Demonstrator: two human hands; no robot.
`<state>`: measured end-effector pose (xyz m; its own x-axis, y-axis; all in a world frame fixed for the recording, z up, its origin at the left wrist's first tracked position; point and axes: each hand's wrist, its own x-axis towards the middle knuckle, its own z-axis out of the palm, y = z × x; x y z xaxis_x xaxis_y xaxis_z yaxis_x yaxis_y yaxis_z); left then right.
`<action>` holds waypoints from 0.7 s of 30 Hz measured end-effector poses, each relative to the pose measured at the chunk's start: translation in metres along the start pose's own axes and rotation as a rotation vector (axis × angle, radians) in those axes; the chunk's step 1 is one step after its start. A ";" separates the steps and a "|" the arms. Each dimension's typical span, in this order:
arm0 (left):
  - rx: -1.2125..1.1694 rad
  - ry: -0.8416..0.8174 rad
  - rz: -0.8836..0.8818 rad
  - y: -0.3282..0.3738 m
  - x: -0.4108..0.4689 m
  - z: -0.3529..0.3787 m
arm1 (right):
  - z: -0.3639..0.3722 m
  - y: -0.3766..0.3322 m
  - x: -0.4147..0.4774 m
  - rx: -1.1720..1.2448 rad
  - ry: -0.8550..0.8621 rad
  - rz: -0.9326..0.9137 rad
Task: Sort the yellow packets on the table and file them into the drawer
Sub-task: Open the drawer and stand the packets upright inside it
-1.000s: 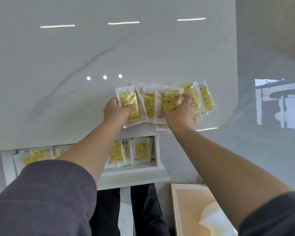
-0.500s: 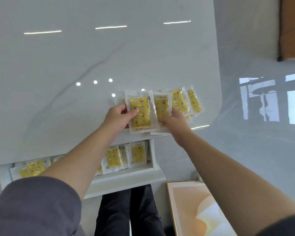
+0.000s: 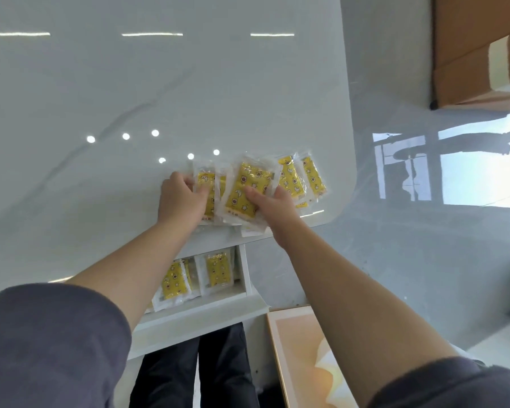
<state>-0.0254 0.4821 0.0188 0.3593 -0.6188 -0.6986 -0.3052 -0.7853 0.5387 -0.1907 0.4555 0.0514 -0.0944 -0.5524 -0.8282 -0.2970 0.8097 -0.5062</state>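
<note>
Near the front right corner of the white marbled surface (image 3: 130, 98), a cluster of yellow packets (image 3: 290, 178) lies in overlapping clear wrappers, and both of the person's hands are on it. The left hand (image 3: 183, 198) has its fingers curled over the leftmost packet (image 3: 204, 179), gripping it at its left edge, so that much of the wrapper is hidden under the knuckles. The right hand (image 3: 274, 201) pinches the tilted packet (image 3: 245, 187) at the middle of the cluster. Its thumb lies across the yellow printed face and its fingers curl round the right edge. Whether that packet is lifted off the surface or only rests over its neighbours cannot be told. Two more packets fan out beyond the right hand, and a corner of another pokes over the surface's front edge. Just below that edge the white drawer (image 3: 246, 272) stands open, with filed packets (image 3: 217, 269) lying side by side near its right wall. The left part of the drawer is hidden by the left forearm. Grey sleeves (image 3: 47, 343) cover both upper arms. On the glossy floor, beside the person's dark trousers (image 3: 218, 363), sits a peach-coloured panel (image 3: 295, 343), and a cardboard box (image 3: 468, 54) shows at the top right.
</note>
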 end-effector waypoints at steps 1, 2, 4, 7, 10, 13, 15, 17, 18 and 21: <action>0.017 0.003 -0.021 -0.005 0.004 0.001 | 0.000 0.000 0.004 0.010 0.015 0.017; 0.025 -0.003 -0.034 -0.008 0.007 0.002 | 0.000 -0.001 0.007 0.006 0.023 0.026; 0.007 -0.036 -0.037 -0.009 0.009 0.003 | 0.001 -0.001 0.013 -0.001 0.033 0.052; -0.008 -0.058 -0.032 -0.008 0.009 0.002 | 0.001 0.001 0.022 -0.004 0.051 0.073; -0.009 -0.068 -0.022 -0.010 0.011 0.003 | -0.002 0.002 0.028 -0.007 0.053 0.072; -0.023 -0.134 0.016 -0.007 0.008 0.006 | -0.001 0.001 0.030 -0.014 0.053 0.055; -0.032 -0.146 0.030 -0.005 0.008 0.009 | 0.001 0.001 0.031 -0.025 0.054 0.062; -0.019 -0.137 0.034 -0.005 0.009 0.010 | 0.001 0.001 0.032 -0.011 0.055 0.073; -0.016 -0.139 0.033 -0.005 0.009 0.010 | 0.000 0.002 0.033 0.009 0.039 0.078; -0.028 -0.119 0.007 -0.011 0.010 0.008 | -0.009 0.007 0.035 0.089 -0.005 0.088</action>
<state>-0.0253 0.4846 0.0017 0.2498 -0.6191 -0.7445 -0.2818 -0.7821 0.5558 -0.2044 0.4401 0.0215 -0.1115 -0.4777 -0.8714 -0.2024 0.8694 -0.4508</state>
